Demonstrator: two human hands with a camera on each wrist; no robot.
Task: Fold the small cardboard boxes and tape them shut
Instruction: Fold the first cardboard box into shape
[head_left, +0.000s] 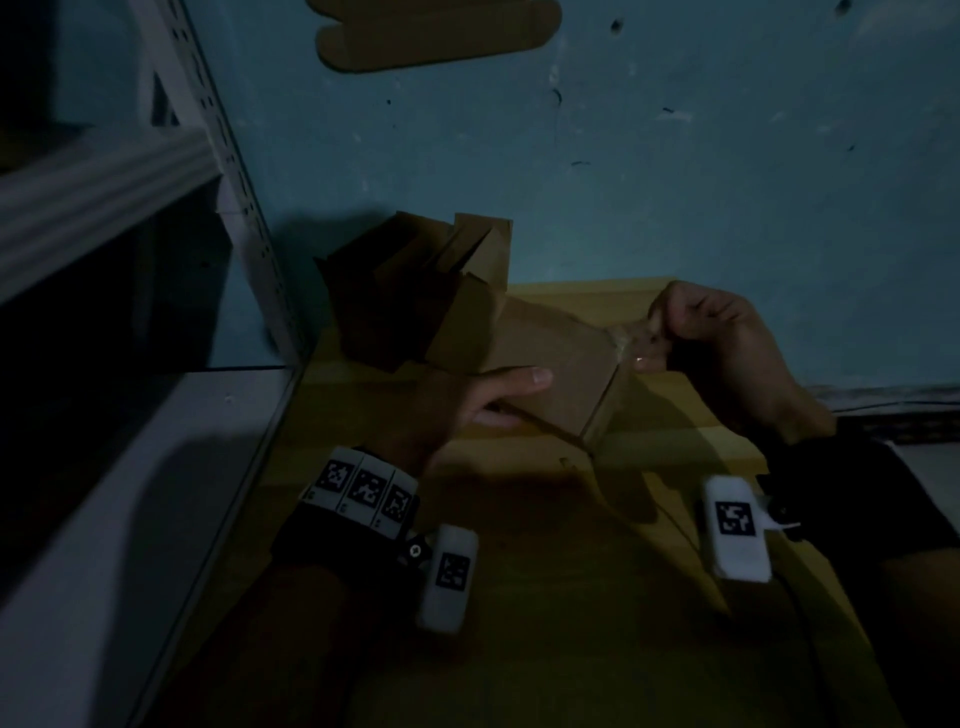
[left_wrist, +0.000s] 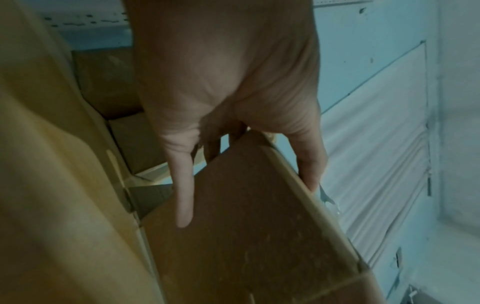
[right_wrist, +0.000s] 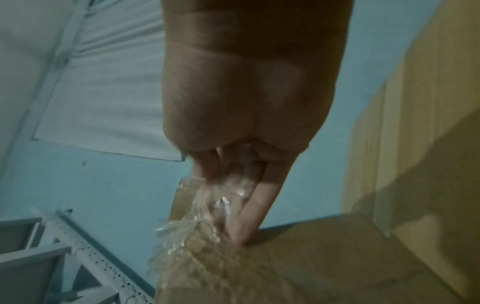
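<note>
A small brown cardboard box (head_left: 550, 364) is held above a yellow cardboard surface, near the middle of the head view. My left hand (head_left: 498, 395) grips its near left end, thumb on top and fingers underneath. In the left wrist view, that hand (left_wrist: 233, 82) has one finger on the box face (left_wrist: 259, 226) and another along its edge. My right hand (head_left: 670, 332) pinches a strip of clear tape (head_left: 636, 345) at the box's right end. In the right wrist view, crinkled tape (right_wrist: 207, 216) runs from the fingers (right_wrist: 249, 216) onto the box (right_wrist: 311, 267).
Several folded brown boxes (head_left: 415, 291) are piled just behind the held box. The yellow cardboard surface (head_left: 519, 571) lies under both hands. A white metal shelf frame (head_left: 104, 182) stands at the left. A flat cardboard piece (head_left: 436, 31) lies on the blue floor, far ahead.
</note>
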